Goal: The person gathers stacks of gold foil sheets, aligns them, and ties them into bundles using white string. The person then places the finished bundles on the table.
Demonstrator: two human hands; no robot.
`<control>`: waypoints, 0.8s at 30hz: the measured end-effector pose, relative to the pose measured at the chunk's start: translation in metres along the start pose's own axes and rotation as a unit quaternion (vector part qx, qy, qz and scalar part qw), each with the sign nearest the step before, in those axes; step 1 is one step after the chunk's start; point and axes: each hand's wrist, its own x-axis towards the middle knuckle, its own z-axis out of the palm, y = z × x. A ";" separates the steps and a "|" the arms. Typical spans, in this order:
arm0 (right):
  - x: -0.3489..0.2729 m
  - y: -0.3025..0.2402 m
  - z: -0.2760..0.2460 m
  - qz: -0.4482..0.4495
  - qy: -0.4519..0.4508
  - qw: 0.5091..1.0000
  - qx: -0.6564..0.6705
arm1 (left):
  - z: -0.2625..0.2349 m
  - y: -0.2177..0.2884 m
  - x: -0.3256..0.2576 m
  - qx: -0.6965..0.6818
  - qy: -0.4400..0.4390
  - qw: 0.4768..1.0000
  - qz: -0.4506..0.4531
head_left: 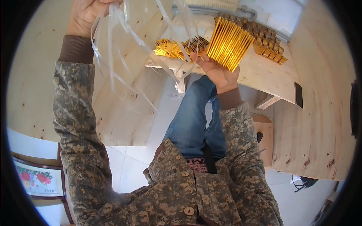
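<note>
My left hand [86, 16] is raised at the upper left, its fingers partly cut off by the picture's top edge. From it hangs a loose bunch of clear plastic strips [111, 49], thin and shiny, spreading to the right. My right hand [220, 74], palm up with the fingers bent, holds a neat stack of gold foil paper pieces [230, 43] standing on edge side by side. Some strips dangle close to the right fingertips; whether they touch is hard to tell. Behind, a looser heap of gold foil pieces [169, 49] lies on the wooden bench.
The pale wooden bench [269, 77] carries rows of folded gold shapes [271, 45] at the far right. Wooden boards rise on the left [128, 120] and right [313, 124]. A cardboard box [266, 139] sits under the bench. A framed flower picture [39, 179] is at lower left.
</note>
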 end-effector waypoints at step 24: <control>-0.087 -0.051 0.050 0.035 0.048 0.996 -0.071 | -0.142 -0.050 0.030 0.276 0.170 0.943 -0.079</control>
